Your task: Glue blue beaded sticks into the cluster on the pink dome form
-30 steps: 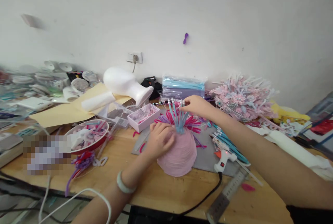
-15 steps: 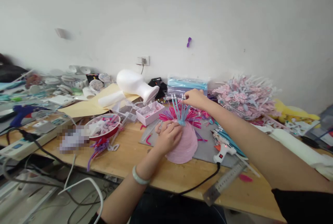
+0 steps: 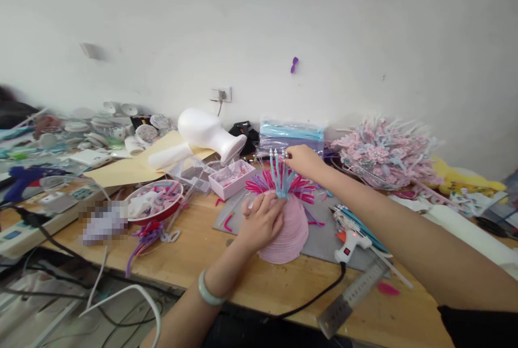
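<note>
A pink ribbed dome [image 3: 289, 232] lies on a grey mat [image 3: 319, 240] at the middle of the wooden table [image 3: 259, 278]. Blue pearl-tipped stems [image 3: 279, 175] and magenta strips [image 3: 303, 186] stick out of its far end. My left hand [image 3: 261, 221], with a pale bangle on the wrist, rests on the dome with fingers curled over it. My right hand [image 3: 301, 160] reaches past the stems and pinches the pearl tips at their top.
A white glue gun [image 3: 348, 243] with a black cord and a metal ruler [image 3: 352, 297] lie right of the dome. A pink box [image 3: 231, 178], a red bowl [image 3: 154, 205] and a white foam head [image 3: 206, 132] are to the left. A pink flower pile [image 3: 384, 154] is at the back right.
The view has shifted slightly. My left hand stays on the dome; my right hand stays at the pearl tips.
</note>
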Motion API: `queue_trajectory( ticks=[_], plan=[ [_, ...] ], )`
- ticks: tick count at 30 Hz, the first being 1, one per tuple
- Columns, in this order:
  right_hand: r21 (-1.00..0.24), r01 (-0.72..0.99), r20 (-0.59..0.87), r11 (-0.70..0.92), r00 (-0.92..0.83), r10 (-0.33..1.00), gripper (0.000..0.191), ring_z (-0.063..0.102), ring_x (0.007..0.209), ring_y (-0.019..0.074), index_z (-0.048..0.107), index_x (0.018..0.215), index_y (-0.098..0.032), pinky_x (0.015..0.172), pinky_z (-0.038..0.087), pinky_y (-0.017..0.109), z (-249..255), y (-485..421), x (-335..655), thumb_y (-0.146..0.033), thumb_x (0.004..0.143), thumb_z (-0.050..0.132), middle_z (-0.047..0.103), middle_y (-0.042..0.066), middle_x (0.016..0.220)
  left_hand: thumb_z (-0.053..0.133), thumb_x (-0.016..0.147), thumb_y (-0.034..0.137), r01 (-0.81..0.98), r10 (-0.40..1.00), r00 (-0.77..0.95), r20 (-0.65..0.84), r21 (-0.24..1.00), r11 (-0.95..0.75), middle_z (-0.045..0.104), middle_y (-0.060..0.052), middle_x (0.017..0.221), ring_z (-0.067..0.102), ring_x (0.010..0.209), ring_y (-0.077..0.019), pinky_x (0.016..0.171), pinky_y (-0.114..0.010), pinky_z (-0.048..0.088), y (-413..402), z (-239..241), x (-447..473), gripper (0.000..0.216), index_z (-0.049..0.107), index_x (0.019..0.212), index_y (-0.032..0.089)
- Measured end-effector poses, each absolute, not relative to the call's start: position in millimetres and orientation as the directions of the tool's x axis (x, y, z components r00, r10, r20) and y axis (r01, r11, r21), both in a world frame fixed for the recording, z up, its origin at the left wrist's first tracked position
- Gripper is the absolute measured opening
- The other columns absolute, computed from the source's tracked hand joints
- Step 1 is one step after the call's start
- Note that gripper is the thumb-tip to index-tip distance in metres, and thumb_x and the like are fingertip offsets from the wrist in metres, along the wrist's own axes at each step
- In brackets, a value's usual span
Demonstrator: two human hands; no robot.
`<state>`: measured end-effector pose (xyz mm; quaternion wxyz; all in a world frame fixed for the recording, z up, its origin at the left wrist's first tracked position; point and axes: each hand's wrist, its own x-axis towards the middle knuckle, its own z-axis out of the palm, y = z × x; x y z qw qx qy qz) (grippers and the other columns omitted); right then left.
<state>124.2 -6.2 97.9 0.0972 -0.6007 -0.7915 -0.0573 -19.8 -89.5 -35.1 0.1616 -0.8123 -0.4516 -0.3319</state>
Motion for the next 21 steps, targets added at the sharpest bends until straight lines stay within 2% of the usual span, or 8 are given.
queue_trajectory(
  ticks=[8, 16, 21],
  plan=[
    [-0.083, 0.955, 0.219, 0.286, -0.263, 0.940, 0.022, 0.059, 0.077, 0.0174, 0.067, 0.083, -0.016, 0.056, 0.031, 0.023, 99.7, -9.2, 127.0, -0.033, 0.078, 0.053, 0.068, 0.008, 0.085, 0.040, 0.083, 0.030, 0.855, 0.704, 0.345, 0.621, 0.102, -0.508, 0.054, -0.002, 0.118, 0.047, 0.105, -0.0216, 0.092, -0.043, 0.020, -90.2, -31.5, -18.7, 0.035, 0.052, 0.116, 0.033],
    [-0.107, 0.951, 0.224, 0.289, -0.260, 0.939, 0.022, 0.057, 0.073, 0.0163, 0.067, 0.079, -0.016, 0.054, 0.029, 0.022, 97.6, -10.5, 131.7, -0.034, 0.077, 0.054, 0.067, 0.007, 0.082, 0.042, 0.081, 0.031, 0.851, 0.680, 0.361, 0.638, 0.074, -0.520, 0.055, -0.004, 0.115, 0.047, 0.103, -0.0216, 0.092, -0.041, 0.021, -89.0, -29.8, -16.3, 0.032, 0.054, 0.112, 0.029],
    [-0.120, 0.939, 0.231, 0.322, -0.289, 0.929, 0.022, 0.056, 0.069, 0.0149, 0.066, 0.076, -0.015, 0.053, 0.027, 0.022, 97.7, -12.6, 131.0, -0.034, 0.078, 0.053, 0.067, 0.006, 0.078, 0.045, 0.080, 0.033, 0.855, 0.649, 0.306, 0.696, 0.099, -0.509, 0.056, -0.005, 0.113, 0.047, 0.102, -0.0214, 0.093, -0.042, 0.019, -88.7, -32.7, -17.6, 0.031, 0.055, 0.110, 0.028]
  ],
)
